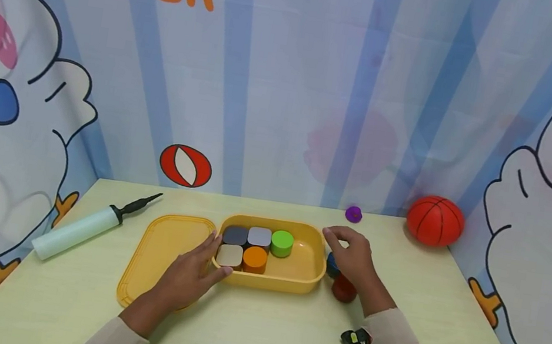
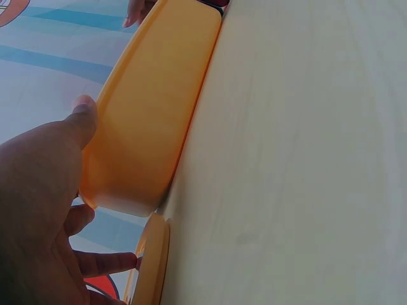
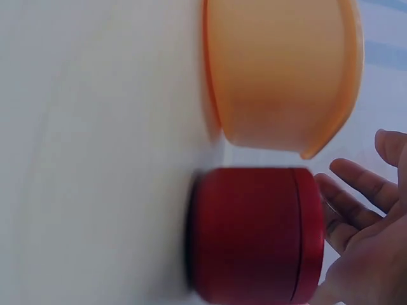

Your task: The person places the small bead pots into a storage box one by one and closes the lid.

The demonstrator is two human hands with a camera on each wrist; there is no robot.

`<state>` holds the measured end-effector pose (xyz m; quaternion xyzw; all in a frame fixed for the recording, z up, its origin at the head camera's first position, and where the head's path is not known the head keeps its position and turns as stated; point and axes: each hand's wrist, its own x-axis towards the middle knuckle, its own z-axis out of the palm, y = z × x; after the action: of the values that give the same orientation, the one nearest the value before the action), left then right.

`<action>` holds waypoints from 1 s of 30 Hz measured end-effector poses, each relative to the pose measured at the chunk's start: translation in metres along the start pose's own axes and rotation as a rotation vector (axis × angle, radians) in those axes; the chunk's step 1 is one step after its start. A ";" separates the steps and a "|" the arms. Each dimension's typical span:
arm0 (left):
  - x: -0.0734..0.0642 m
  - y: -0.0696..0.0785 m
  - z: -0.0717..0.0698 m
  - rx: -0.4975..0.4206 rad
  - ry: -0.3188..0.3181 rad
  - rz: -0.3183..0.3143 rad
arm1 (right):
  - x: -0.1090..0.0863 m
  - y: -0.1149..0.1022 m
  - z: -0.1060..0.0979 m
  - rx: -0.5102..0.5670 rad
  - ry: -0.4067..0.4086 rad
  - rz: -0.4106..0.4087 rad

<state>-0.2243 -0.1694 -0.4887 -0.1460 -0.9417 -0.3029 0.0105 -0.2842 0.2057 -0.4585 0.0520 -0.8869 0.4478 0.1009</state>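
Observation:
A yellow oblong box [image 1: 302,260] holds small round-cornered tins at its left: dark grey [image 1: 235,235], light grey [image 1: 260,235], green [image 1: 282,244], cream [image 1: 230,255] and orange [image 1: 254,259]. My left hand [image 1: 185,277] touches the box's left end, its thumb on the rim by the front corner. In the left wrist view, one finger reaches the yellow lid [image 2: 159,267]. By the box's right end, my right hand [image 1: 353,256] hovers with loosely bent fingers and nothing visible in them. Below it stand a red lidded tin [image 3: 254,235] and a partly hidden blue tin [image 1: 332,265].
Left of the box, the lid lies flat on the table [image 1: 262,336]. A pale green pump [image 1: 79,232] with a black nozzle is farther left. At the back right sit a small red basketball [image 1: 435,221] and a small purple piece [image 1: 353,214]. A printed curtain [image 1: 290,79] closes off the back.

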 end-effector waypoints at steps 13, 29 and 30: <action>0.001 -0.002 0.000 0.004 -0.001 0.004 | -0.004 0.023 -0.015 -0.013 -0.101 0.098; 0.000 0.000 0.001 0.013 -0.007 0.001 | -0.013 0.043 -0.014 0.048 -0.212 0.206; 0.000 -0.001 0.001 0.013 -0.006 0.003 | -0.013 0.043 -0.014 0.043 -0.218 0.205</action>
<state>-0.2245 -0.1694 -0.4898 -0.1480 -0.9436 -0.2961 0.0091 -0.2775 0.2425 -0.4875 0.0118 -0.8835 0.4663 -0.0433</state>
